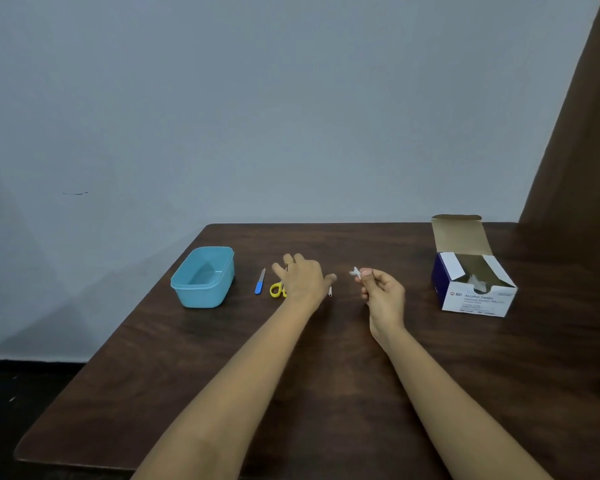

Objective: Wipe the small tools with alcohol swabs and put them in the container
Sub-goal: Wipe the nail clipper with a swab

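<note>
Forearm outstretched, the left hand (300,280) hangs palm down, its grip wide and empty, over the yellow scissors (276,289), with the blue file (260,282) and teal container (201,277) to its left, while the right hand (383,292), fingers curled, pinches a white swab (355,273) in its grip.

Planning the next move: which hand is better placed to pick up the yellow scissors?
Left. The left hand is directly over the yellow scissors with fingers spread, while the right hand is busy pinching a white swab.
</note>
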Demonstrator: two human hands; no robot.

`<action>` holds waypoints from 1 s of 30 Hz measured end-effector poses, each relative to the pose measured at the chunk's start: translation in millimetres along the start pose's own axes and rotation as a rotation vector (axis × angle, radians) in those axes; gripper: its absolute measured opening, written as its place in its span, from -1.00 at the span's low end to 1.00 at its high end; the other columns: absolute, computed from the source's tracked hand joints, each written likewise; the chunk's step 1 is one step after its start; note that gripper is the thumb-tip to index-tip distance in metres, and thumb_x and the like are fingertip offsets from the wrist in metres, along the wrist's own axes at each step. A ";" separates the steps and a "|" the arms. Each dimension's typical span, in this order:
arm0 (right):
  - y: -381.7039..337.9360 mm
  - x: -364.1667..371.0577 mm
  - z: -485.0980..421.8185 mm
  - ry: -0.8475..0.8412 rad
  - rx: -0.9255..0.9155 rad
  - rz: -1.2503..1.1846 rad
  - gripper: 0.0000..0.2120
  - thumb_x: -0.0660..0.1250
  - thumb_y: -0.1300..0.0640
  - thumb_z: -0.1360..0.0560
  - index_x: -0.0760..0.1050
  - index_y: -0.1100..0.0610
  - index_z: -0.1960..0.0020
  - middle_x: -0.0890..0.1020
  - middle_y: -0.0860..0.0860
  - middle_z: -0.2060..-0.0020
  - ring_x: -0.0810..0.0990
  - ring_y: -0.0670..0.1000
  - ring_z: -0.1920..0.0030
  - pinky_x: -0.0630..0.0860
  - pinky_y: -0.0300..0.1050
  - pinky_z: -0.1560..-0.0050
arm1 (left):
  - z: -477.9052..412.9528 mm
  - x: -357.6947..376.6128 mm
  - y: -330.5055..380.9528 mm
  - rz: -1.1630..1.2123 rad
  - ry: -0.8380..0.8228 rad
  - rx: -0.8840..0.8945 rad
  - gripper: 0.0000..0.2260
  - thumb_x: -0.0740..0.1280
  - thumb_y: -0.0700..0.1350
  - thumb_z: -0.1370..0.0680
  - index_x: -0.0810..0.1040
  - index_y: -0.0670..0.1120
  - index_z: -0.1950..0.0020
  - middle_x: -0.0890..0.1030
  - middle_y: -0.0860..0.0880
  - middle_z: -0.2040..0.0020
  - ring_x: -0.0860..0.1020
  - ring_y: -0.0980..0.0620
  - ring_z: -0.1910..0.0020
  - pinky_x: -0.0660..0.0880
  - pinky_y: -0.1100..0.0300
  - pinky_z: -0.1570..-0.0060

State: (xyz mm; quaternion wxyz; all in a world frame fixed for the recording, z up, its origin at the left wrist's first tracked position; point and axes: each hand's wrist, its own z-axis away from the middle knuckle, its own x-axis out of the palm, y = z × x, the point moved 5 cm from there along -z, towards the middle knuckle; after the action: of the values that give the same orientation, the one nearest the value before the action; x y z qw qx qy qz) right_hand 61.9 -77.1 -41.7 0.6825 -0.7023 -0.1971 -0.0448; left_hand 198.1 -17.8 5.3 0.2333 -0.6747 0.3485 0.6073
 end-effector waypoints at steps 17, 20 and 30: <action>-3.8 -7.9 -2.8 0.047 0.126 -0.022 -0.81 0.39 0.27 -0.48 0.60 0.12 -0.08 0.64 0.04 0.06 0.55 -0.04 0.11 0.51 -0.17 0.09 | 6.3 2.2 18.4 0.170 0.026 0.080 -0.77 0.21 -0.09 -0.61 0.53 -0.19 -0.15 0.54 -0.15 -0.15 0.39 -0.16 -0.25 0.33 -0.05 -0.22; -6.8 -10.6 -3.0 0.032 0.125 -0.029 -0.79 0.35 0.27 -0.51 0.63 0.10 -0.10 0.64 0.03 0.06 0.52 -0.05 0.13 0.48 -0.21 0.16 | 16.6 1.2 11.9 0.757 0.030 0.014 -0.84 0.19 -0.10 -0.62 0.49 -0.18 -0.03 0.60 -0.12 -0.01 0.58 -0.03 0.01 0.54 0.07 0.03; -12.7 -10.0 4.4 -0.085 0.097 -0.016 -0.84 0.38 0.27 -0.49 0.67 0.09 0.01 0.68 0.10 0.10 0.55 -0.01 0.16 0.49 -0.16 0.16 | 70.3 19.6 20.5 2.010 -0.282 -0.267 -0.81 0.38 -0.27 -0.53 0.50 -0.25 -0.12 0.69 -0.13 0.12 0.69 0.03 0.12 0.60 0.25 0.17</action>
State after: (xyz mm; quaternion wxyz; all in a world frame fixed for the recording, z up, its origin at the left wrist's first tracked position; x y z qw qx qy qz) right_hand 47.5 -75.1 -33.3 0.7065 -0.6681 -0.2334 -0.0105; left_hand 136.8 17.1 -22.5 -0.4219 -0.0134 0.6519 0.6299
